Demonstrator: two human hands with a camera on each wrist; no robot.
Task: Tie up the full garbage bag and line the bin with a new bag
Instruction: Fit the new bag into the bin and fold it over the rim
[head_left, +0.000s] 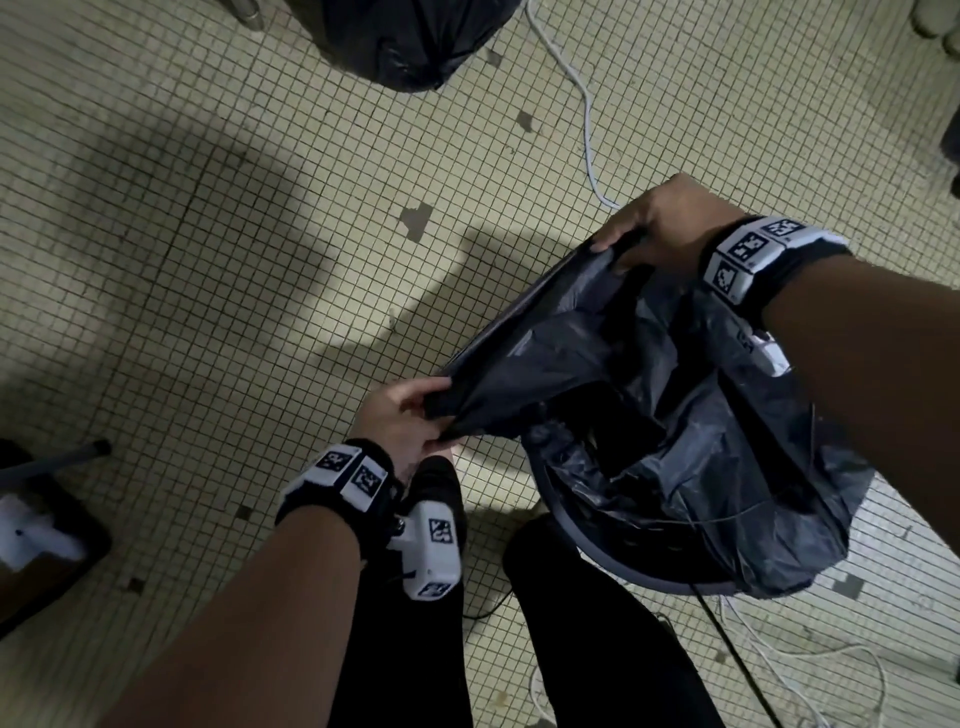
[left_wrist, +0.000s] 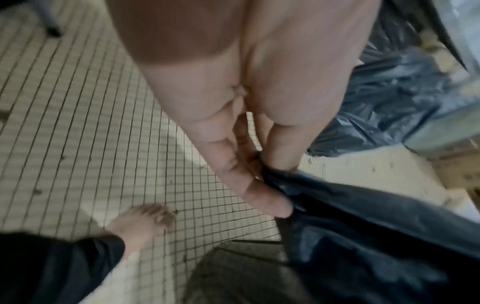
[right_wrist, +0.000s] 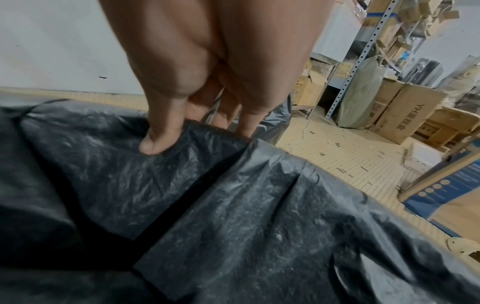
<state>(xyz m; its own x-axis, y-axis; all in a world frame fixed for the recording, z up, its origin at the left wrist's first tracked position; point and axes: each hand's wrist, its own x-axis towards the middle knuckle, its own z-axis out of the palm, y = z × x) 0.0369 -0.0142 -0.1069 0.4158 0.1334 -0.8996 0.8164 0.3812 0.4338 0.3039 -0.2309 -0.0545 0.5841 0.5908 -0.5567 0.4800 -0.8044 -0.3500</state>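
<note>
A new black garbage bag (head_left: 597, 364) hangs open over the round grey bin (head_left: 654, 577) at the right of the head view, its lower part sagging inside and draped over the far rim. My left hand (head_left: 415, 410) pinches the bag's near edge between thumb and fingers (left_wrist: 262, 195). My right hand (head_left: 649, 228) pinches the far edge, thumb (right_wrist: 158, 142) on the plastic (right_wrist: 233, 205). The edge is stretched taut between both hands. A tied full black bag (head_left: 410, 41) sits on the floor at the top of the head view.
The floor is small pale tiles (head_left: 260, 260). A white cable (head_left: 587, 119) runs from the top towards the bin. My legs (head_left: 597, 649) stand just left of the bin. Cardboard boxes (right_wrist: 405, 111) and a metal shelf (right_wrist: 358, 61) line the room's side. More cables (head_left: 810, 670) lie bottom right.
</note>
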